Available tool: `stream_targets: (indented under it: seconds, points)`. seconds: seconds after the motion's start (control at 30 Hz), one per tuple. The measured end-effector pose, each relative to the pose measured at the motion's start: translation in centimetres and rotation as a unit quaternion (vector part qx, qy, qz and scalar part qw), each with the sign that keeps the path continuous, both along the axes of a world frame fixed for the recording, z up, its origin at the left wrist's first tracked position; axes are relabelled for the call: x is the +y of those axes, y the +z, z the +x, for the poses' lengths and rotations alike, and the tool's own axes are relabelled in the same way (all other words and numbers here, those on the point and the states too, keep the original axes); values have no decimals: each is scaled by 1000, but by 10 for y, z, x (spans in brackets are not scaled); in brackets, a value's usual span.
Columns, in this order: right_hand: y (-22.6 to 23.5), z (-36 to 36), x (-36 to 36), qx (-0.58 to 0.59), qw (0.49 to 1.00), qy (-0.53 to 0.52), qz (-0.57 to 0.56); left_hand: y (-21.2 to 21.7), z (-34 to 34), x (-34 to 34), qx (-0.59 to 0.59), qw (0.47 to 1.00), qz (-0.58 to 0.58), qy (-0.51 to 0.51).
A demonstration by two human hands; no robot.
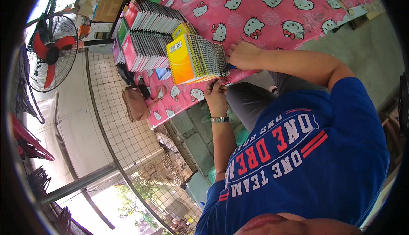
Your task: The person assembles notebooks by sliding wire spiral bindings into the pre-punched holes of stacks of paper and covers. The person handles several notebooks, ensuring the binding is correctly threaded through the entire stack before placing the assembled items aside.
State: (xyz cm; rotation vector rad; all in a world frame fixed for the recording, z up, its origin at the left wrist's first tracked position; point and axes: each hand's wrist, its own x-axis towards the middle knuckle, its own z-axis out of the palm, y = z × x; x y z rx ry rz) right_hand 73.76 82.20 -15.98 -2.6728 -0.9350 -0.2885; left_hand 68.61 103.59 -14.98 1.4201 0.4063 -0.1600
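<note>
A stack of spiral notebooks with yellow covers (180,61) stands on the pink table cover, their wire coils toward my hands. My left hand (216,93), with a metal-band watch (220,119) on its wrist, is at the near lower corner of the stack. Its fingers are bent together at the coil ends; anything they pinch is too small to make out. My right hand (243,55) is closed beside the coils on the right. From under it pokes a small dark tool (229,67), mostly hidden by the fingers, so its kind does not show.
More spiral notebooks (147,50) are piled to the left and behind. A brown bag (137,103) hangs at the table's left edge, near a wire grid (111,90). A red-bladed fan (52,56) stands far left. Cardboard boxes (108,5) sit at the back left.
</note>
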Motion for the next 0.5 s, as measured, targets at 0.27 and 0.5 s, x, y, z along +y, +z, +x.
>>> stream_targets:
  seconds: [0.27, 0.5]
  points:
    - [25, 0, 14, 147, 985, 20, -91, -11, 2, 0, -24, 998, 31, -58]
    - [-7, 2, 3, -55, 998, 3, 2, -11, -1, 2, -7, 1000, -29, -1]
